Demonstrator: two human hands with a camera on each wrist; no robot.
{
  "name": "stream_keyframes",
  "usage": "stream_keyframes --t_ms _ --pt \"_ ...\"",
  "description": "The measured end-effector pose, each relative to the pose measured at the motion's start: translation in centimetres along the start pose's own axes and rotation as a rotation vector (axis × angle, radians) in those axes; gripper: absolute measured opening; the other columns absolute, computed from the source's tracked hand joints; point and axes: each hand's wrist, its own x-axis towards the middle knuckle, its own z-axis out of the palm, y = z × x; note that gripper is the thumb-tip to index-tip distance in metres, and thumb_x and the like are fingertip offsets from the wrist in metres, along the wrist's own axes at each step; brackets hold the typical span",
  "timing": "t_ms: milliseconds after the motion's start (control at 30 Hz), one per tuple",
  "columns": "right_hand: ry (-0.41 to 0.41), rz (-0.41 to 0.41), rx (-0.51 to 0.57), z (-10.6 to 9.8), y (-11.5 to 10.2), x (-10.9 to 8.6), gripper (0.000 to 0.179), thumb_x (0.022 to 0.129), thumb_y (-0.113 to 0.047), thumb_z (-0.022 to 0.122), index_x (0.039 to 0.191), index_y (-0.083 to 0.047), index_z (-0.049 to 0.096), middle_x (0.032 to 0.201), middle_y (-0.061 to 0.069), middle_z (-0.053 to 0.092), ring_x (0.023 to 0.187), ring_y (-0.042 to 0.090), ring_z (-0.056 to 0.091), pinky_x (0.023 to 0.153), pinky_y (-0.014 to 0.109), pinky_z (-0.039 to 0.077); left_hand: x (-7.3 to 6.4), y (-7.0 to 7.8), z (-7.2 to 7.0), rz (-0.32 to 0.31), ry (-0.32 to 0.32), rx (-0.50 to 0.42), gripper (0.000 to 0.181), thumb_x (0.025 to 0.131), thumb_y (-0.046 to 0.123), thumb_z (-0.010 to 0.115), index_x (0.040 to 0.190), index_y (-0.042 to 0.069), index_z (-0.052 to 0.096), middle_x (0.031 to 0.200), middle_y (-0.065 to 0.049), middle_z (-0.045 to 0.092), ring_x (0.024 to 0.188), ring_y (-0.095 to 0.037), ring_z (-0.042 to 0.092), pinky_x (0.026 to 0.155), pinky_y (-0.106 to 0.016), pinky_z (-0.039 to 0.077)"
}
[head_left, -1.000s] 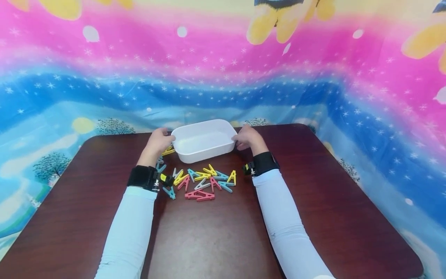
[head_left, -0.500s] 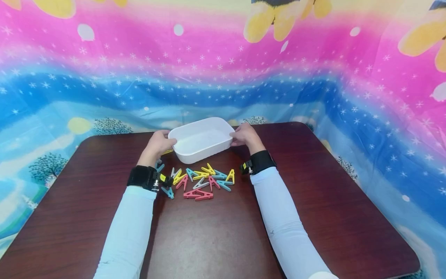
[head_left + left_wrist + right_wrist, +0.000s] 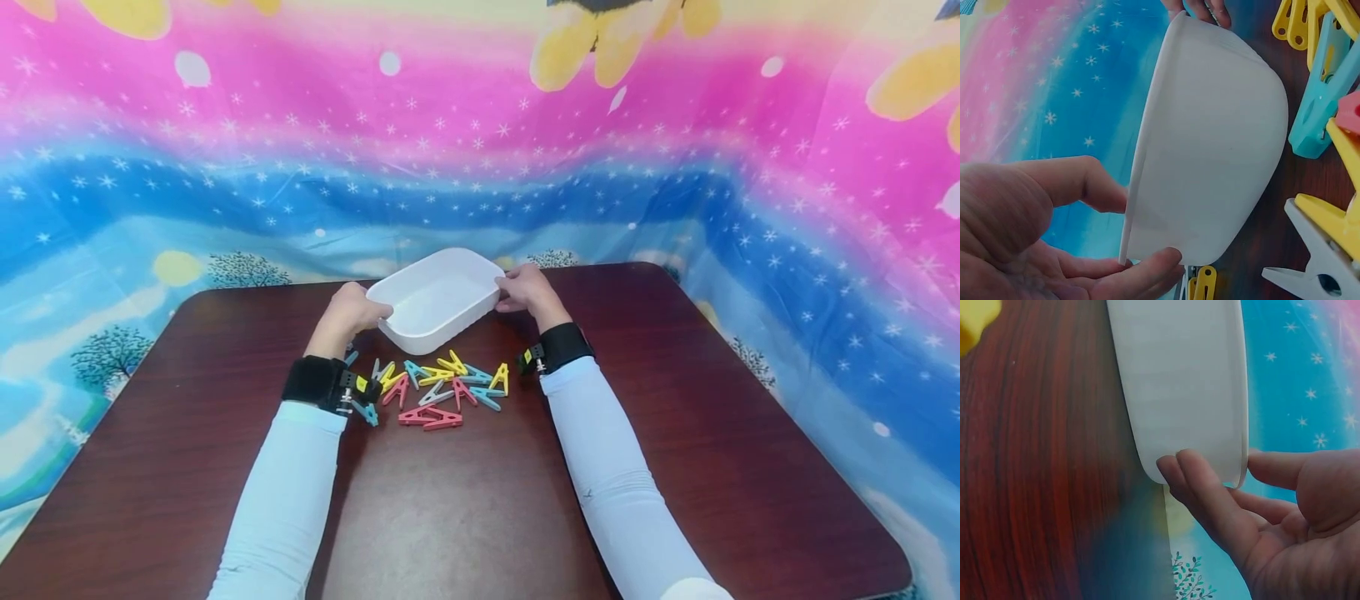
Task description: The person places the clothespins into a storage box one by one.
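A white plastic tub point(image 3: 438, 296) is held by both hands near the far edge of the table, with nothing visible inside it. My left hand point(image 3: 350, 314) grips its left end, thumb over the rim and fingers under the outer wall, as the left wrist view shows. At the opposite end my right hand point(image 3: 527, 292) pinches the rim the same way, fingers against the outside of the wall. Just in front of the tub lie several plastic clothespins, among them a red clothespin point(image 3: 442, 421), a yellow clothespin point(image 3: 499, 379) and a blue clothespin point(image 3: 1319, 94).
The dark wooden table point(image 3: 697, 433) carries the scattered clothespins near its middle. A few more clothespins lie partly hidden behind my left wrist. A printed cloth backdrop point(image 3: 450, 150) hangs directly behind the table and along its sides.
The tub has turned: its left end has come nearer with my left hand, and its right end has shifted slightly back and left. Both hands keep their hold. The clothespins in front lie as before.
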Motion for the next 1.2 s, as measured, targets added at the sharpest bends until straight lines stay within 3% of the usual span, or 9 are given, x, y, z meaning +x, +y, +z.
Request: stream_keyframes --t_ms 133,267,467,700,967,1200 --pt "-0.015 0.003 -0.057 0.0 -0.7 -0.9 0.054 0.105 -0.025 0.055 0.147 0.007 0.042 0.138 0.029 0.053 0.112 0.04 0.067 0.089 0.04 0.06 0.3 -0.4 -0.2 0.027 -0.012 -0.065 0.068 0.093 0.018 0.06 0.15 -0.008 0.034 0.147 -0.03 0.045 0.125 -0.04 0.053 0.103 -0.049 0.05" --pt "-0.015 0.005 -0.18 0.2 -1.7 -2.4 0.06 0.101 -0.025 0.061 0.145 0.01 0.04 0.136 0.03 0.052 0.107 0.042 0.069 0.091 0.046 0.06 0.9 -0.9 -0.1 0.097 -0.002 -0.124 0.077 0.098 0.018 0.057 0.16 -0.003 0.015 0.161 -0.029 0.028 0.144 -0.044 0.036 0.114 -0.054 0.041" --pt "-0.058 0.01 -0.228 0.9 -2.2 -3.2 0.063 0.095 -0.023 0.07 0.143 0.008 0.043 0.129 0.031 0.058 0.102 0.041 0.07 0.089 0.045 0.06 1.9 -1.4 0.6 0.158 0.012 -0.127 0.07 0.099 0.011 0.054 0.159 -0.003 0.022 0.159 -0.028 0.031 0.143 -0.045 0.037 0.113 -0.055 0.042" --pt "-0.096 0.025 -0.217 1.3 -2.0 -2.7 0.069 0.097 -0.018 0.068 0.152 0.004 0.035 0.135 0.03 0.055 0.112 0.041 0.067 0.089 0.043 0.061 2.2 -1.5 0.8 0.163 0.034 -0.083 0.064 0.099 0.006 0.052 0.158 -0.002 0.028 0.157 -0.027 0.037 0.142 -0.045 0.04 0.114 -0.056 0.04" --pt "-0.112 0.008 -0.155 1.3 -1.6 -2.1 0.058 0.098 -0.015 0.066 0.146 0.009 0.043 0.127 0.03 0.062 0.108 0.04 0.069 0.085 0.039 0.062 1.5 -1.1 0.8 0.135 0.039 -0.029 0.062 0.096 0.007 0.056 0.153 -0.003 0.035 0.15 -0.028 0.045 0.132 -0.044 0.05 0.109 -0.056 0.046" --pt "-0.085 -0.043 -0.135 1.6 -1.4 -1.4 0.037 0.101 -0.01 0.061 0.129 0.014 0.059 0.111 0.03 0.07 0.105 0.04 0.071 0.089 0.043 0.06 0.2 0.0 1.3 0.129 0.067 0.123 0.055 0.093 0.012 0.063 0.144 -0.004 0.048 0.139 -0.028 0.055 0.123 -0.044 0.056 0.107 -0.063 0.044"
